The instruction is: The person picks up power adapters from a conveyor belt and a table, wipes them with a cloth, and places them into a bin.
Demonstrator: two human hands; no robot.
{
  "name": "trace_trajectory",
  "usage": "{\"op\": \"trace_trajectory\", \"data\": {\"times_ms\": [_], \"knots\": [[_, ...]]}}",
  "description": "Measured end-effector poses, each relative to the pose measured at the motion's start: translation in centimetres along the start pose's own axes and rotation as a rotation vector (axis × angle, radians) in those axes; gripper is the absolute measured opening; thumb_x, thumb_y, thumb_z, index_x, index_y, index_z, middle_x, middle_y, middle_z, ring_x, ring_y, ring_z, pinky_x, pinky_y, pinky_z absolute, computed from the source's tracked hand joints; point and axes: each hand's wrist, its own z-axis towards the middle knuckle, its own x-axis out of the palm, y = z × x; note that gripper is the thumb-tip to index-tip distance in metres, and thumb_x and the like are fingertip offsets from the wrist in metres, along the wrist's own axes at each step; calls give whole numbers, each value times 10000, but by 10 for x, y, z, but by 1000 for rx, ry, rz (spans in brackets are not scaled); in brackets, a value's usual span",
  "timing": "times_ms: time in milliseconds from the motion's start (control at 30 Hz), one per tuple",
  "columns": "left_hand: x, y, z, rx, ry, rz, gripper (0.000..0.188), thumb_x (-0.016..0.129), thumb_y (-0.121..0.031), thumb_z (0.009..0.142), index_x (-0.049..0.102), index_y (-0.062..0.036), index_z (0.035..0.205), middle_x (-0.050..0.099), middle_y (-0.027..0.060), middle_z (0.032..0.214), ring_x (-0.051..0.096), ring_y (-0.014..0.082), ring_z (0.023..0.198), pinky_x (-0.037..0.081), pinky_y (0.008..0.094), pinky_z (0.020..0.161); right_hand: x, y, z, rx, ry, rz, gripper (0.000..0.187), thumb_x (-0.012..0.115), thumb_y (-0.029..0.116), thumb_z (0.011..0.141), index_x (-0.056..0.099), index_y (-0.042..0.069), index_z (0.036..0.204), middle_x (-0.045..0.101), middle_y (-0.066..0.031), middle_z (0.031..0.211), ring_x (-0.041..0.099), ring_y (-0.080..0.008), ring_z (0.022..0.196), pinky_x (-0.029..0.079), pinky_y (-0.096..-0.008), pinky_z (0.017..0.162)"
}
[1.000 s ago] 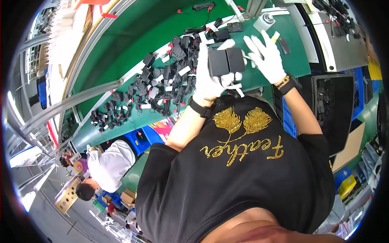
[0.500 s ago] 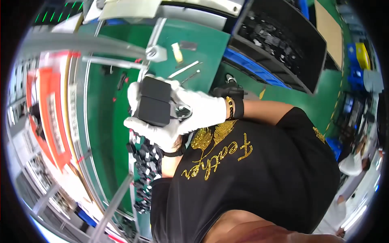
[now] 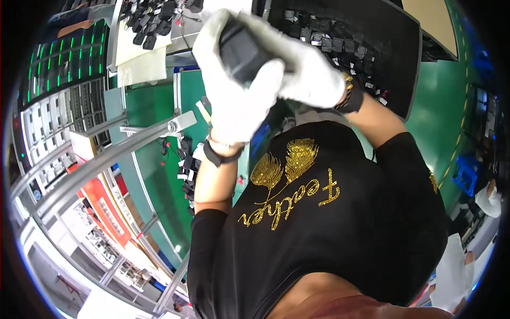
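Two black, square-edged blocks (image 3: 241, 50) are held together at the upper centre, tilted and slightly smeared by motion. My left hand (image 3: 231, 103), in a white glove, wraps them from the left and below, with its thumb across their near side. From the right, my right hand (image 3: 316, 77), also gloved in white, closes over their far and right sides. The gloves cover much of the blocks, so their exact kind is not clear.
Beyond my right hand lies a large black tray (image 3: 393, 80) with several small black devices in it. Black parts with cables (image 3: 151, 24) crowd a surface at the far left. A metal rail (image 3: 106, 154) crosses the left side above a green bench (image 3: 151, 175).
Both hands have carried the black blocks away from the bench, up and to the right in view. The blocks are now tilted. My view has shifted toward the tray and the far-left parts.
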Motion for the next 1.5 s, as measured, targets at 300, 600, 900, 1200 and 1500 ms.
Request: {"op": "trace_trajectory", "data": {"times_ms": [300, 600, 900, 1200, 1500], "knots": [[88, 6, 82, -629, 269, -368, 737, 728, -81, 794, 337, -22, 1415, 495, 148, 1301, 501, 200, 1183, 412, 339, 1010, -176, -85, -32, 383, -290, 73, 462, 602, 237, 940, 504, 34, 1344, 640, -108, 1176, 621, -178, 1089, 495, -284, 913], [91, 42, 72, -584, 326, -190, 663, 779, -132, 744, 463, -34, 1319, 584, 53, 1077, 567, 105, 878, 498, 241, 782, -124, -259, -162, 924, 343, -1238, 323, 559, 103, 836, 581, 121, 1157, 559, -149, 1084, 638, -307, 951, 557, -431, 715], [185, 185, -15, -573, 603, 602, 770, 836, -481, 580, 583, -76, 1184, 555, 242, 1100, 605, 353, 999, 502, 389, 901, -123, -305, -182, 955, 139, -1238, 131, 515, 123, 846, 590, 60, 933, 564, -112, 937, 627, -269, 859, 535, -395, 675], [261, 238, -34, -761, 911, 817, 746, 807, -487, 584, 623, -89, 1188, 591, 192, 1131, 624, 306, 1028, 540, 394, 855, -148, -241, -179, 823, 119, -1276, 243, 664, 118, 724, 581, 60, 945, 566, -108, 953, 588, -269, 906, 503, -385, 742], [280, 268, -71, -607, 779, 942, 683, 805, -504, 616, 584, -32, 1057, 498, 197, 1064, 563, 318, 1000, 561, 389, 761, -152, -237, -173, 868, 154, -1226, 377, 759, 212, 665, 575, 70, 961, 570, -96, 953, 593, -259, 912, 498, -398, 759]]}}
